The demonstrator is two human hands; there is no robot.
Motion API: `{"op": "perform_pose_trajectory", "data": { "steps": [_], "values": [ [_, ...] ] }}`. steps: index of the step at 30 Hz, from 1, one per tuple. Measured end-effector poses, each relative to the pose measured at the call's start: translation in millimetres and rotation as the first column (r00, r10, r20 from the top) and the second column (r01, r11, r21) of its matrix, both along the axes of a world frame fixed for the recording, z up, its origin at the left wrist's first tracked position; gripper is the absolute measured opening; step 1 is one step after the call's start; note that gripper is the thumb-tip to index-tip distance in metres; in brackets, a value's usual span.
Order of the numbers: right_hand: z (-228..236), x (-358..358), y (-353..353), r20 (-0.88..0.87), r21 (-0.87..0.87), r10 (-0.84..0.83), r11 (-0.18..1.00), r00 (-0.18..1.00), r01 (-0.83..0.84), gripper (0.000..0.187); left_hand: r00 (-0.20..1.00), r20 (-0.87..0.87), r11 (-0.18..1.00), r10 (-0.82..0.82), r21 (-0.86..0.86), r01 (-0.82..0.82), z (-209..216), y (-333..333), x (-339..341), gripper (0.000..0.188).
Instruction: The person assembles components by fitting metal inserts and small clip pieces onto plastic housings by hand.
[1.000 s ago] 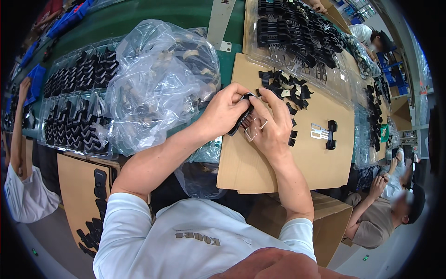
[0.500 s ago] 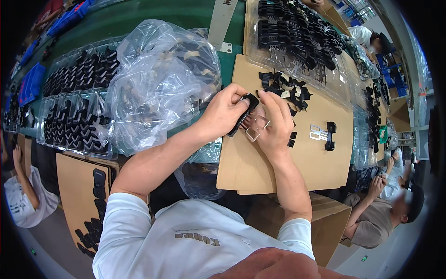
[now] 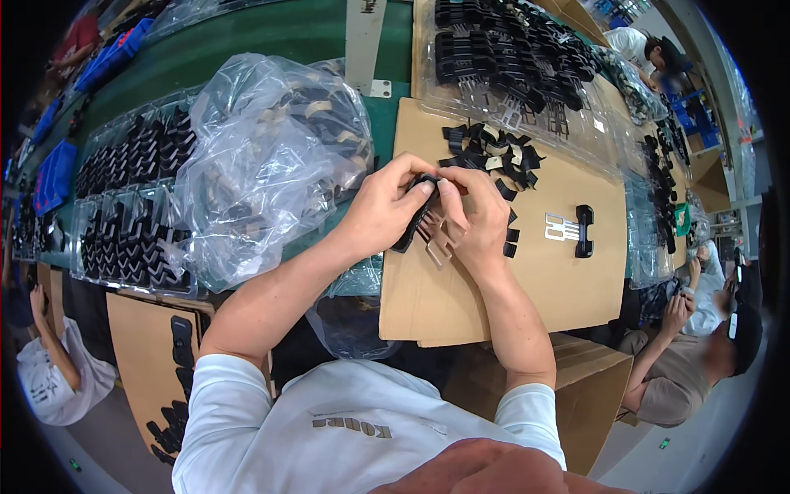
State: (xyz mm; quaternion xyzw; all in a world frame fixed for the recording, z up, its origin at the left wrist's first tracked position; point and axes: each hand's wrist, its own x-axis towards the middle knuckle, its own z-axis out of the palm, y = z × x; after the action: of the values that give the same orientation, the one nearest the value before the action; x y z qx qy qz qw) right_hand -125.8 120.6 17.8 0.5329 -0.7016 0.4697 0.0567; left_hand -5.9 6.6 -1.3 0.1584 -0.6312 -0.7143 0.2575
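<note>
In both hands, above the cardboard, is a black plastic part with metal prongs (image 3: 404, 240). My left hand (image 3: 380, 203) closes round the black body, with its thumb pressed on the upper end. The right hand (image 3: 479, 212) pinches that same upper end, its fingertips touching the left ones. Metal loops of the part point down beside my right palm; what lies under the fingertips is hidden. To the right, a matching black part with metal prongs (image 3: 584, 231) lies on the cardboard. Beyond my hands is a loose pile of small curved black pieces (image 3: 518, 158), some with pale backs.
A large clear plastic bag (image 3: 255, 165) of curved pieces sits left of my hands. Clear trays (image 3: 136, 259) of black pieces stand farther left. More black parts (image 3: 510, 58) fill a tray at the back. Cardboard sheets (image 3: 543, 300) cover the work area. Other people sit at both sides.
My right fingers have moved in from beside the part to its upper end, where they now meet the left fingers. The part's metal loops have tilted lower.
</note>
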Motion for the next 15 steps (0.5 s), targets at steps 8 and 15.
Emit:
{"op": "perform_pose_trajectory", "data": {
  "steps": [8,15],
  "values": [
    [-4,1,0,0.273,0.022,0.081,0.996,0.958,-0.09,0.019,0.992,0.101,0.968,-0.079,0.247,0.052,6,-9,4,0.016],
    [-8,-2,1,0.452,0.065,0.095,0.988,0.887,-0.139,0.023,0.991,0.094,0.956,-0.098,0.286,0.067,9,-6,3,0.024]
  ]
}}
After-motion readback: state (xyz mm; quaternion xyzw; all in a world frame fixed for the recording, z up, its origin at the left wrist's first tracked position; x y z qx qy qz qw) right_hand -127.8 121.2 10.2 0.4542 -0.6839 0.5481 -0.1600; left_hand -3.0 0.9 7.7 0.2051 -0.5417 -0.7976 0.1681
